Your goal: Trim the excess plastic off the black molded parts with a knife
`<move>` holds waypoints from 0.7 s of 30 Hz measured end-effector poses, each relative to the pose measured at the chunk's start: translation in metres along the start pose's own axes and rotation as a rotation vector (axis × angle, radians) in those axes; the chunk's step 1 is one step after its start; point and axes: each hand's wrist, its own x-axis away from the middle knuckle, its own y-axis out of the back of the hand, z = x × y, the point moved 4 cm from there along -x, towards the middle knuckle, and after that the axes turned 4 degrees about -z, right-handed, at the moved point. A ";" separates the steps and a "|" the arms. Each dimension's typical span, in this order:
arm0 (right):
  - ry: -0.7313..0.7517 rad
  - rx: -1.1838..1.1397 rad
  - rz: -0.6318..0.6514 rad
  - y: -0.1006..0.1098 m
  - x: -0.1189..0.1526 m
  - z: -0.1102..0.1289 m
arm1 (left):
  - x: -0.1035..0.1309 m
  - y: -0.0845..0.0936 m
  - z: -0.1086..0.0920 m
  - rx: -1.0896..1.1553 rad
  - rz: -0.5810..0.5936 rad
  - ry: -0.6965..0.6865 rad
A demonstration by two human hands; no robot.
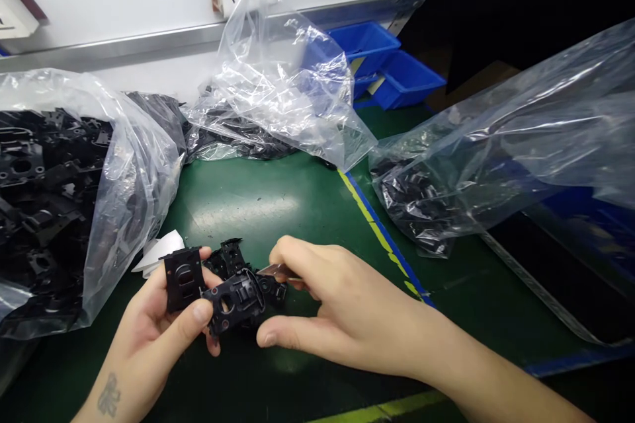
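My left hand [161, 330] grips a black moulded plastic part [235, 304] with a round hole, its thumb pressed on the near edge. A flat black section with slots [183, 281] rises between the same fingers; whether both are one piece, I cannot tell. My right hand [337, 304] pinches a thin metallic blade [274, 270] between index finger and the fingers behind it, thumb held apart. The blade's tip meets or nearly meets the part's right upper edge. Just behind, more black plastic parts [231, 256] lie on the green table, partly hidden.
An open clear bag of black parts [133, 165] stands at left, another clear bag [278, 99] at the back. A third bag [421, 205] lies right. Blue bins [409, 79] sit behind. White paper [161, 251] lies by my left hand. Tape lines [380, 225] cross the green table [233, 198].
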 end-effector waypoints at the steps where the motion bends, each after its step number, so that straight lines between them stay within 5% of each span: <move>1: -0.013 0.057 0.068 -0.002 -0.001 -0.002 | 0.002 0.001 -0.001 -0.023 -0.010 0.005; 7: 0.000 0.386 0.239 -0.021 -0.004 -0.012 | 0.006 0.003 -0.005 -0.172 -0.084 0.039; 21: 0.109 0.465 0.070 -0.020 -0.003 -0.013 | 0.009 -0.002 -0.005 -0.210 -0.159 -0.023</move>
